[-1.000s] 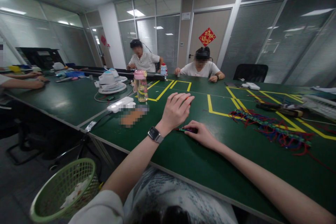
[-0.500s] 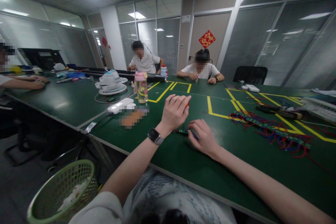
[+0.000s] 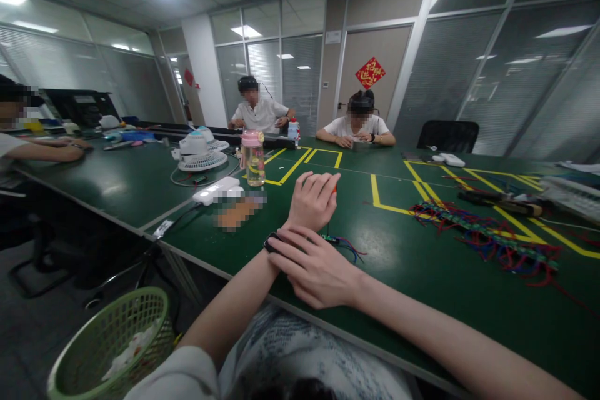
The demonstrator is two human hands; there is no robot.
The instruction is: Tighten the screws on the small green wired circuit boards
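My left hand (image 3: 313, 200) is closed around an orange-handled screwdriver (image 3: 335, 189), mostly hidden by the fingers. Its thin dark shaft points down at a small green circuit board (image 3: 335, 239) on the table. Red and blue wires (image 3: 352, 250) trail from the board's right end. My right hand (image 3: 314, 265) lies across my left wrist, fingers stretched out and touching the smartwatch (image 3: 272, 242) there. Those fingers cover much of the watch and its band.
Left of my hands are a water bottle (image 3: 254, 162), a white power strip (image 3: 218, 190) and a small fan (image 3: 201, 153). Wired circuit boards (image 3: 487, 234) lie at right beside pliers-like tools (image 3: 501, 200). A green basket (image 3: 162, 306) stands below. Several people sit around the table.
My right hand has moved left from beside the circuit board onto my left wrist, uncovering the board's wires. My left hand has barely moved. A person across the table has brought their hands together.
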